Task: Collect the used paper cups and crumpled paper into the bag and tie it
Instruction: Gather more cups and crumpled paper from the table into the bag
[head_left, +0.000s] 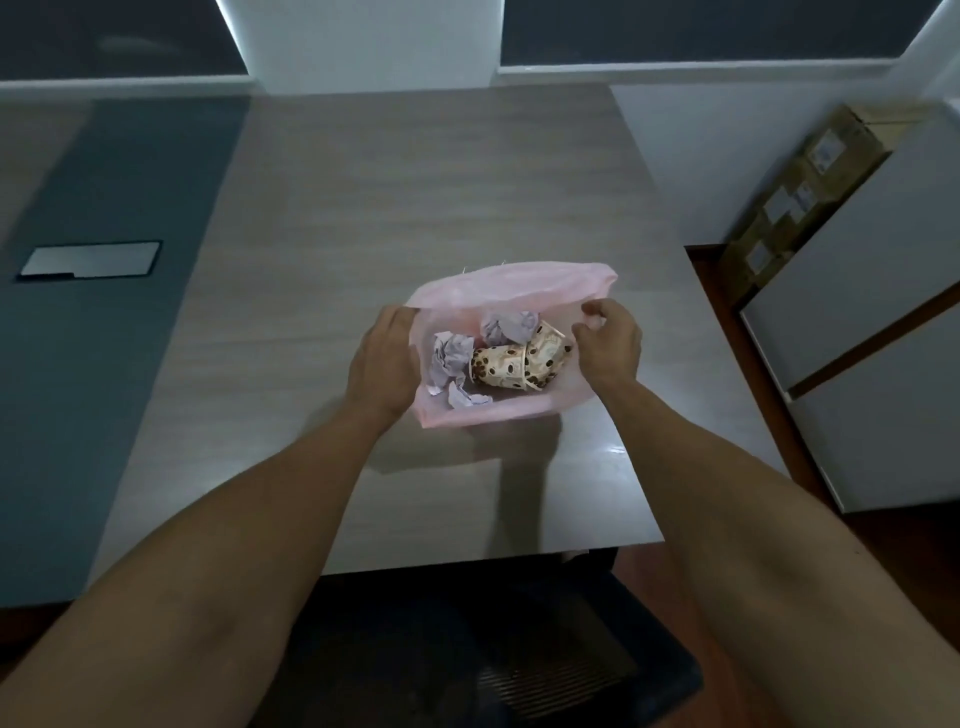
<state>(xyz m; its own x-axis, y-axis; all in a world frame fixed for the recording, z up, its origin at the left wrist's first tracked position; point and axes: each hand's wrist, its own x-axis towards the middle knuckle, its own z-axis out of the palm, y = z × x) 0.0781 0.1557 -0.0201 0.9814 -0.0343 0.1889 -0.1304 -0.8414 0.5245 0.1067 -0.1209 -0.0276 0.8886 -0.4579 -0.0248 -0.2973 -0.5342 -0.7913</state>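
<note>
A thin pink plastic bag (524, 283) stands with its mouth held wide on the wooden table (415, 208). Inside lie paper cups printed with brown coffee beans (514, 366), on their sides, and several crumpled pale paper balls (451, 356). My left hand (382, 358) grips the bag's left rim. My right hand (608, 345) pinches the right rim between thumb and fingers. Both hands hold the bag at table height.
A dark grey strip with a metal cable hatch (91, 260) runs down the table's left side. A white cabinet (872, 332) and stacked cardboard boxes (800, 202) stand to the right. A dark chair seat (467, 654) sits below the table's near edge.
</note>
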